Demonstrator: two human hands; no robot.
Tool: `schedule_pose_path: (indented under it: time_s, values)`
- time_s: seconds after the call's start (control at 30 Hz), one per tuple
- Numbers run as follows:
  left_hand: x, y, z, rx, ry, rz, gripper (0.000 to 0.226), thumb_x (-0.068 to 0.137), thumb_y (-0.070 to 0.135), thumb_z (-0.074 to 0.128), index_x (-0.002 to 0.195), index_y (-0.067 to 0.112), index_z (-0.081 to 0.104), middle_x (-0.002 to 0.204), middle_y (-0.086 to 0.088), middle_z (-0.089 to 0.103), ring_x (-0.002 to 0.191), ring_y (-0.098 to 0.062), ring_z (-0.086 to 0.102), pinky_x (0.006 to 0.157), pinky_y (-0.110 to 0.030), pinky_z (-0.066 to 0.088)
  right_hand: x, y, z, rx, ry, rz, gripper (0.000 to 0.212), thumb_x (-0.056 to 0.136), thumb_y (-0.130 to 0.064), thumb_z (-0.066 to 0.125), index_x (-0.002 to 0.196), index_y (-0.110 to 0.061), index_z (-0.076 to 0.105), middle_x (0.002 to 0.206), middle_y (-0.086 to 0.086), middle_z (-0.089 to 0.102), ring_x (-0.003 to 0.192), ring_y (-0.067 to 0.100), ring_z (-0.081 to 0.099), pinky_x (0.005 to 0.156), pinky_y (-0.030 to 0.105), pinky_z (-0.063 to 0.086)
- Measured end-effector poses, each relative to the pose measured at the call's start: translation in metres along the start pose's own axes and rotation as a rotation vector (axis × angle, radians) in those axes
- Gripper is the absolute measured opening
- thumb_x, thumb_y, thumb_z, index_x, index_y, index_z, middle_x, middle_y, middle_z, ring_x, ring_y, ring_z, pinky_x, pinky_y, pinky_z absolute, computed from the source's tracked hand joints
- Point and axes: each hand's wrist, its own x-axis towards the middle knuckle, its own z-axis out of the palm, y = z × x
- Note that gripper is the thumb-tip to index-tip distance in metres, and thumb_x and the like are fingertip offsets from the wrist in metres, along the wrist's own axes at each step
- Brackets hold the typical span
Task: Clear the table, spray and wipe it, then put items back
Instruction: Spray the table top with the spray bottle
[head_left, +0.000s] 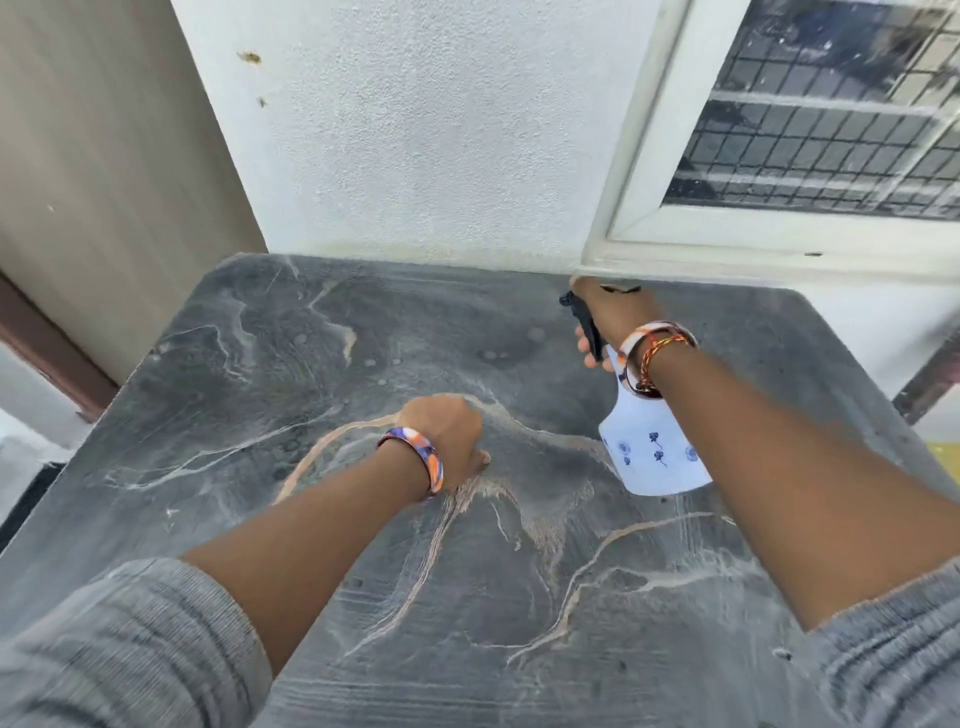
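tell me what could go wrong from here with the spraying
The right hand holds the spray bottle close under the window frame, so mist may land on the frame or wall instead of the table. The left hand rests fisted on the slab ahead of the bottle and could get sprayed. No cloth is in view for wiping.

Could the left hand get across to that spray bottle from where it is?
Probably yes. The left hand rests on the dark stone table, and only bare tabletop lies between it and the spray bottle, which the right hand is holding.
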Motion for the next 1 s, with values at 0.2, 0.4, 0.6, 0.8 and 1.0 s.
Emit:
schedule_pose_path:
  time_s: [0.2,0.4,0.6,0.8,1.0]
  values:
    - [0.021,0.02,-0.019,0.076,0.004,0.107,0.029,0.092,0.036,0.045,0.103,0.014,0.059,0.106,-0.007,0.065,0.096,-0.03,0.064,0.063,-0.03,0.041,-0.003,0.024,-0.058,0.078,0.168,0.069,0.04,0.082,-0.047,0.06,0.069,-0.009,0.061,0.035,0.002,0.053,0.03,0.017,0.049,0.04,0.024,0.045]
    - [0.048,0.066,-0.041,-0.078,-0.053,0.339,0.037,0.089,0.036,0.048,0.119,0.016,0.058,0.118,-0.009,0.062,0.109,-0.031,0.059,0.085,-0.037,0.052,0.001,0.039,-0.146,0.065,0.332,0.095,0.043,0.088,-0.046,0.053,0.071,-0.007,0.059,0.038,0.008,0.057,0.028,0.018,0.054,0.036,0.028,0.05]
    - [0.077,0.131,-0.059,-0.117,-0.024,0.369,0.04,0.09,0.035,0.048,0.127,0.02,0.051,0.126,-0.008,0.057,0.115,-0.029,0.055,0.087,-0.035,0.048,-0.002,0.067,-0.213,0.034,0.512,0.068,0.046,0.071,-0.055,0.062,0.067,-0.009,0.064,0.051,0.008,0.056,0.035,0.021,0.045,0.039,0.024,0.042]
    - [0.086,0.181,-0.067,-0.148,-0.058,0.374,0.037,0.09,0.038,0.049,0.121,0.02,0.055,0.125,-0.005,0.059,0.113,-0.029,0.057,0.087,-0.038,0.049,-0.022,0.092,-0.264,0.026,0.32,0.197,0.037,0.083,-0.046,0.063,0.075,-0.01,0.058,0.057,0.013,0.062,0.031,0.018,0.057,0.033,0.022,0.046]
    - [0.073,0.199,-0.07,-0.145,-0.075,0.358,0.036,0.089,0.038,0.051,0.12,0.021,0.055,0.124,-0.004,0.06,0.111,-0.029,0.058,0.089,-0.038,0.05,-0.05,0.115,-0.254,0.021,0.284,0.168,0.04,0.081,-0.046,0.064,0.071,-0.007,0.062,0.044,0.008,0.059,0.028,0.016,0.052,0.033,0.017,0.04]
